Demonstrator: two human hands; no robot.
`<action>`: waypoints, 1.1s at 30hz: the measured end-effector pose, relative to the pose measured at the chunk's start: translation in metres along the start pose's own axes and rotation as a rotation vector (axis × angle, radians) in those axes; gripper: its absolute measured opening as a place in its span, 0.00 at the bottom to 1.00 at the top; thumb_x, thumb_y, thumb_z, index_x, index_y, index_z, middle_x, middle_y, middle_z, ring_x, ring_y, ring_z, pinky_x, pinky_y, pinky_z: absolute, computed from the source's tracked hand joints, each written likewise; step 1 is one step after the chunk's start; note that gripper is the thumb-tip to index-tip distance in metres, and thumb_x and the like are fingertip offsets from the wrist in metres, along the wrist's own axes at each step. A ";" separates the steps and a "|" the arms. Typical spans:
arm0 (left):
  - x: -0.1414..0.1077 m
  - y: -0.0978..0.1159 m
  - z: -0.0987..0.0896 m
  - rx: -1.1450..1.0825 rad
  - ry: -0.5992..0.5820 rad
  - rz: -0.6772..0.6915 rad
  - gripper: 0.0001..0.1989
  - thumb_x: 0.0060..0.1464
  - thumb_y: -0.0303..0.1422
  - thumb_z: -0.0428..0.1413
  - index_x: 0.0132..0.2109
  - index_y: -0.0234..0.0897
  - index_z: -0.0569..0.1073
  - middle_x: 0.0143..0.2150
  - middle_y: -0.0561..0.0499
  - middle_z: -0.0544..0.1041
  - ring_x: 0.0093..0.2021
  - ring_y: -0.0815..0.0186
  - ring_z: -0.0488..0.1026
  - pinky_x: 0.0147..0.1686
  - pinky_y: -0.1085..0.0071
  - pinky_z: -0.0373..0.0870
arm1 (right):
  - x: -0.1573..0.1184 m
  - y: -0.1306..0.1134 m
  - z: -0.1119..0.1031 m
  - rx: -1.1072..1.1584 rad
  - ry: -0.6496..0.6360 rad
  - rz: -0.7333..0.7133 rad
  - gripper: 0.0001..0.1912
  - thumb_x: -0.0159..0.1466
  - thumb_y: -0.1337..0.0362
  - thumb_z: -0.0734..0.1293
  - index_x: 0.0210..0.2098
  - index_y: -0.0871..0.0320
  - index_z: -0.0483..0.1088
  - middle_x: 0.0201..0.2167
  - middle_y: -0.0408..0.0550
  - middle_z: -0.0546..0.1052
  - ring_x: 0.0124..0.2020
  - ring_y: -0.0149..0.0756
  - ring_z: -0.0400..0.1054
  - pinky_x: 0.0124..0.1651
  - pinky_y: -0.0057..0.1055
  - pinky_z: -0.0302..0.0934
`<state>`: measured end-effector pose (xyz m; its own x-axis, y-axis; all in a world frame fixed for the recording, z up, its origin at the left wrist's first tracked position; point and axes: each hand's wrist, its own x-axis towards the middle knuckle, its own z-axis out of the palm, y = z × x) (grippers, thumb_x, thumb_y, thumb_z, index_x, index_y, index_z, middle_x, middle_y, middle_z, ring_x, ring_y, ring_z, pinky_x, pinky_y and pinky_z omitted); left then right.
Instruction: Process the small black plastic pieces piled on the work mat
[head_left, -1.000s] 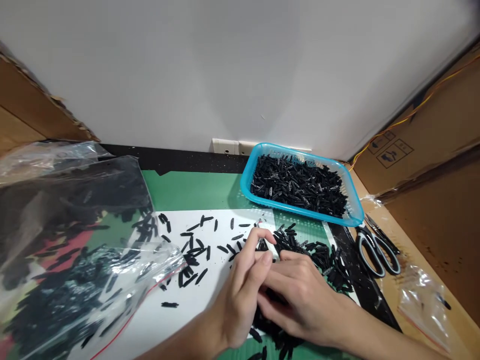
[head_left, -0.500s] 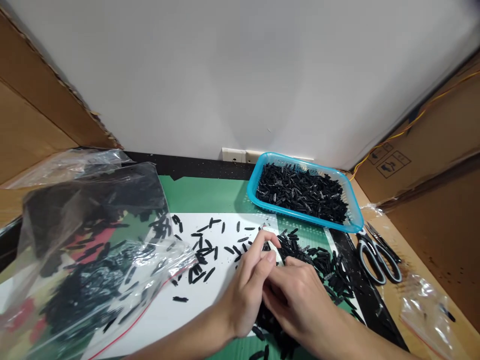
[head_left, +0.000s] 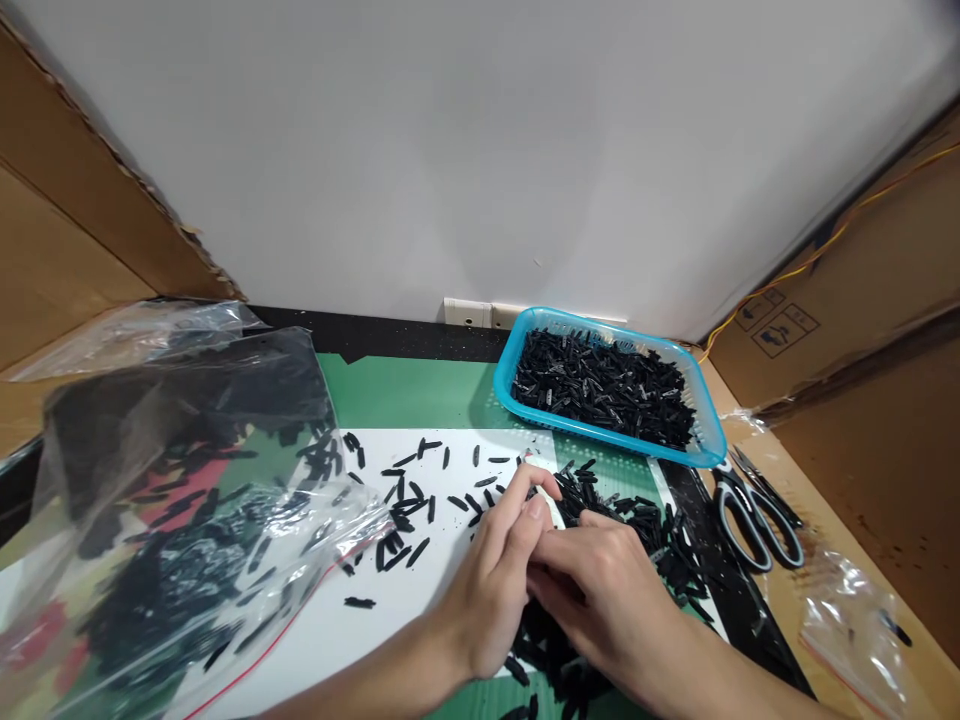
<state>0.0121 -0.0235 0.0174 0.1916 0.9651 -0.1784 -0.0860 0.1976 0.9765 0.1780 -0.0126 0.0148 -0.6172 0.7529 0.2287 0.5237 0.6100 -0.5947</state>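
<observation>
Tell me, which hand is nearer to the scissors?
Right. The right hand is to the left of the scissors; the left hand is farther left, on the other side of the right one.

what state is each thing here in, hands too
Blue basket: upright, filled with black pieces
Large clear bag: lying down, black pieces inside
Scissors: lying down, open or shut unclear
Small clear bag: crumpled
Left hand: curled around pale strip
Right hand: curled, grip hidden
Loose black pieces: scattered
</observation>
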 end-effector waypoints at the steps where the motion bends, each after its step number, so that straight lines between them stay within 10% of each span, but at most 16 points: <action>1: 0.000 0.000 0.000 0.012 -0.027 -0.017 0.18 0.74 0.51 0.49 0.51 0.44 0.71 0.28 0.57 0.65 0.27 0.64 0.63 0.25 0.72 0.58 | 0.000 0.000 0.000 -0.003 -0.008 0.018 0.10 0.71 0.73 0.66 0.36 0.54 0.74 0.26 0.40 0.77 0.23 0.33 0.61 0.34 0.33 0.50; 12: 0.004 -0.002 0.002 -0.222 -0.086 -0.076 0.18 0.75 0.54 0.46 0.51 0.45 0.65 0.28 0.61 0.62 0.23 0.70 0.51 0.20 0.77 0.46 | 0.000 0.005 -0.004 0.116 0.080 -0.156 0.09 0.76 0.72 0.63 0.42 0.57 0.74 0.30 0.44 0.80 0.25 0.32 0.62 0.36 0.34 0.52; 22: 0.006 -0.003 0.002 -0.183 -0.066 -0.052 0.21 0.75 0.51 0.49 0.39 0.41 0.66 0.23 0.61 0.59 0.22 0.72 0.52 0.20 0.79 0.48 | 0.013 0.011 -0.029 0.668 0.233 0.362 0.12 0.71 0.55 0.74 0.38 0.57 0.80 0.20 0.34 0.61 0.22 0.28 0.52 0.26 0.28 0.49; 33: 0.009 -0.004 0.002 -0.094 -0.068 -0.020 0.23 0.77 0.50 0.48 0.35 0.41 0.63 0.21 0.62 0.58 0.21 0.73 0.51 0.19 0.77 0.50 | 0.019 0.020 -0.026 0.926 0.186 0.438 0.17 0.71 0.50 0.76 0.37 0.57 0.74 0.20 0.32 0.59 0.22 0.26 0.48 0.26 0.27 0.44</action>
<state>0.0161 -0.0163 0.0123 0.2596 0.9477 -0.1858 -0.1725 0.2348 0.9566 0.1920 0.0209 0.0271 -0.3404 0.9368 -0.0814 -0.0238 -0.0951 -0.9952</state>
